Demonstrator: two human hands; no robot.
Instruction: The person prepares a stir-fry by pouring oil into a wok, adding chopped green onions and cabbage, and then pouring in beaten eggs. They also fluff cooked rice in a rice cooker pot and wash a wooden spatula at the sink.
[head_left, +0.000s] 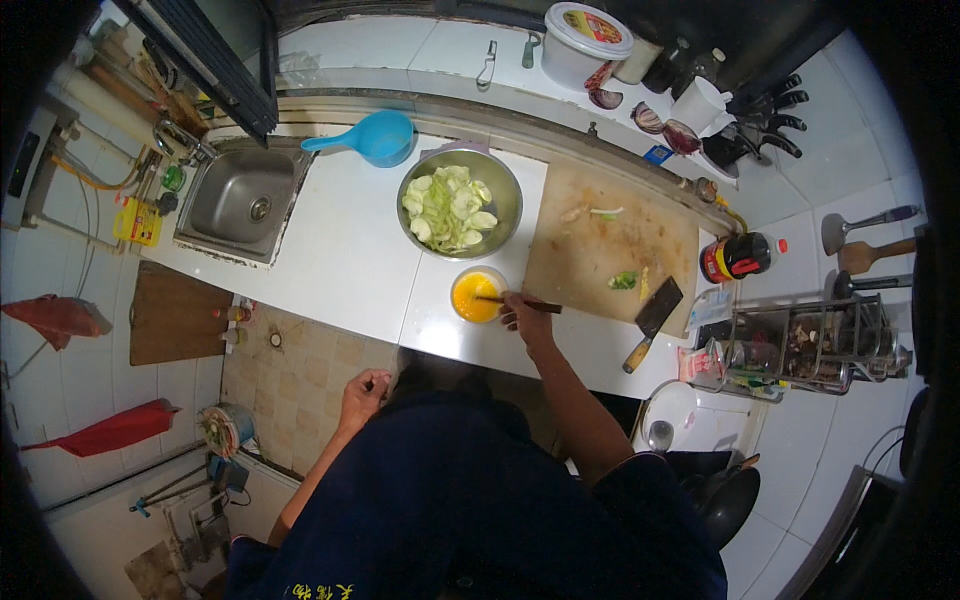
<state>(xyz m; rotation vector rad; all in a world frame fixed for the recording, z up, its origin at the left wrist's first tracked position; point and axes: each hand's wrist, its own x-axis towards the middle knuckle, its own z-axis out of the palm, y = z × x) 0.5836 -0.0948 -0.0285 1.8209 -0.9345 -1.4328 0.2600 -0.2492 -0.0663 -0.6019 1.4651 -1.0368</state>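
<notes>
My right hand (527, 321) grips a pair of brown chopsticks (541, 306) whose tips dip into beaten egg (474, 292). The yellow egg sits in a small bowl (455, 306) on the white counter. Behind that bowl stands a large steel bowl (512, 199) filled with pale green vegetable slices (454, 202). My left hand (365, 397) hangs beside my body in front of the counter, its fingers loosely curled, and no object shows in it. To the right, a cleaver (660, 307) with a wooden handle rests across the front right part of a cutting board (577, 255).
Chopped green onion (622, 280) and yellow bits (644, 283) lie on the board. A blue ladle (386, 142) is near the steel sink (225, 206). A soy sauce bottle (742, 256) and a wire rack (806, 345) border the right side. Red onion pieces (681, 138) sit on the ledge.
</notes>
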